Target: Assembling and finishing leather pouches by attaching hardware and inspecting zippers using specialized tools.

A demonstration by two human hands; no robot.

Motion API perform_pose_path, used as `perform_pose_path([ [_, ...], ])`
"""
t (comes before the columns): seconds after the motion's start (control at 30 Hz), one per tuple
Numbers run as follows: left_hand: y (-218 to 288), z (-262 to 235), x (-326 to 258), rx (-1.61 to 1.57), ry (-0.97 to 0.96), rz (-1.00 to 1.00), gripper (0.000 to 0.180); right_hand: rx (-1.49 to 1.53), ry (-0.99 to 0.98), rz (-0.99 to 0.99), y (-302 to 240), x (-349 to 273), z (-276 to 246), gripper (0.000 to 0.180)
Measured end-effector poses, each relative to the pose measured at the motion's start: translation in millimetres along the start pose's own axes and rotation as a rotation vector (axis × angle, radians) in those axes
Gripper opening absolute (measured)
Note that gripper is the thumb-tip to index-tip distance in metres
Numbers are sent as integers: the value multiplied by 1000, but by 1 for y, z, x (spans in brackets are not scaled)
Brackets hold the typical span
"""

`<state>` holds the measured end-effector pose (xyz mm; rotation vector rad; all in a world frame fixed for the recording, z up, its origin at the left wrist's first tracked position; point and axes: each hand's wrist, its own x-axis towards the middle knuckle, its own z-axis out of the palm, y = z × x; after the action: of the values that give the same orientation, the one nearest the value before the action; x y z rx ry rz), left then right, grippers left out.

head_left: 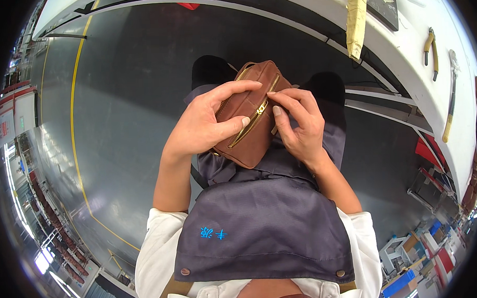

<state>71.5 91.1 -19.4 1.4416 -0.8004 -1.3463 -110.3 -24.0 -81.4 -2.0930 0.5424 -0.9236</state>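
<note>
A brown leather bag [256,143] with gold zippers rests on my lap, tilted. My left hand [208,118] holds its left side, thumb on the face beside the zipper and index finger over the upper part. The gold zipper slider [262,107] sits about midway along the slanting front zipper [243,132]. Close to the slider, my right hand [300,120] has its fingers bent, with index fingertip and thumb on the leather at the bag's right side. Its other fingers are curled and partly hidden. A second zipper edge shows along the bag's upper left.
The white table [431,95] curves along the top and right. On it lie yellow-handled pliers [430,53], a long tool [450,99] and a dark plate [383,7]. A yellow-wrapped bar [356,24] juts over its edge. Metal table legs stand at the right.
</note>
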Motion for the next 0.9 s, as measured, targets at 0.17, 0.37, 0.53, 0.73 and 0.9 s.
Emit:
perform_pose_path([
  [0.17,1,2,0,46,3,-1,53,184,-88,263,-9,2,-4,16],
  [0.37,-2,1,-1,47,17,-11,44,792,-177,500,0,4,-13,14],
  [0.53,2,-1,0,-72,2,-88,36,248,-109,450,31,10,-9,24],
  [0.73,3,-5,12,-398,100,-101,30,999,-431,1200,28,2,2,45],
  [0.9,-7,-9,20,-361,140,-107,38,1004,-441,1311,34,-5,8,42],
])
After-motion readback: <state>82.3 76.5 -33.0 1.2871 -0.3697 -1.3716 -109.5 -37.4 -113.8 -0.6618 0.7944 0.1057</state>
